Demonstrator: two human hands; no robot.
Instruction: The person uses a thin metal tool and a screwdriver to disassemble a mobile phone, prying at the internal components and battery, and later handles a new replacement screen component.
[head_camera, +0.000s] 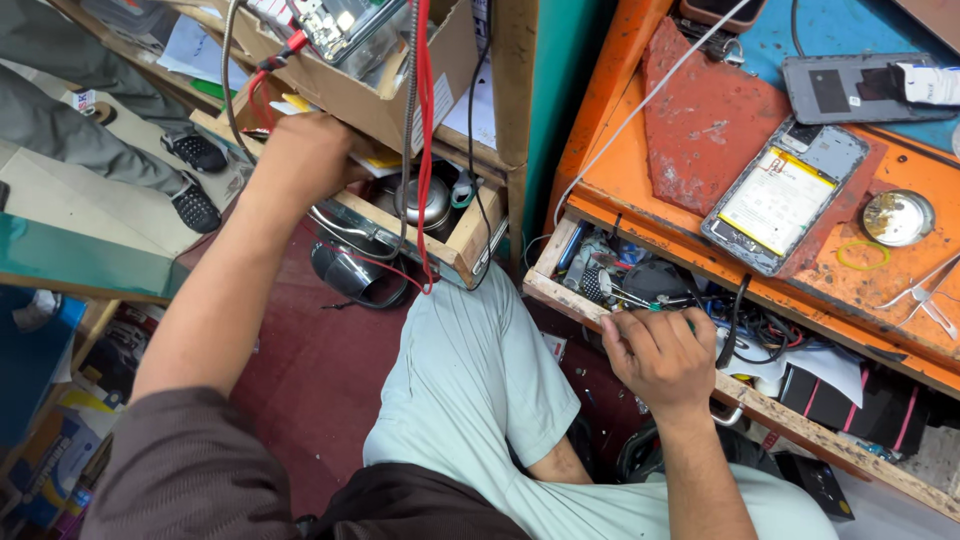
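Below the orange desk (690, 215), at its front edge, an open drawer (745, 395) is seen from the head view, crammed with cables, small tools and dark parts. The right hand (660, 358) is laid on the drawer's front rim, its fingers curled closed around a thin tool (640, 300) with a metal tip; what kind of tool it is cannot be told. The tool is only just lifted clear of the clutter at the drawer's left end.

Left of the desk, past a wooden post, the left hand (300, 160) is reached into a wooden shelf (400, 215) stacked with a cardboard box, papers and a steel pot. Its fingers are hidden inside the shelf, so whether they are shut on anything cannot be told. Red wires (424, 140) and black wires are hung down the shelf front.

On the desk top a phone (785, 195) is laid with its back removed and its battery exposed, near the middle of the surface. A second phone (850, 88) is set at the far edge, tweezers (925, 290) at the right edge, a round tin (897, 217) beside them.

As a judgement: the phone is already opened, and tools or parts are being gathered from both stores; nothing is yet being done on the phone itself, so the bench work proper is left.
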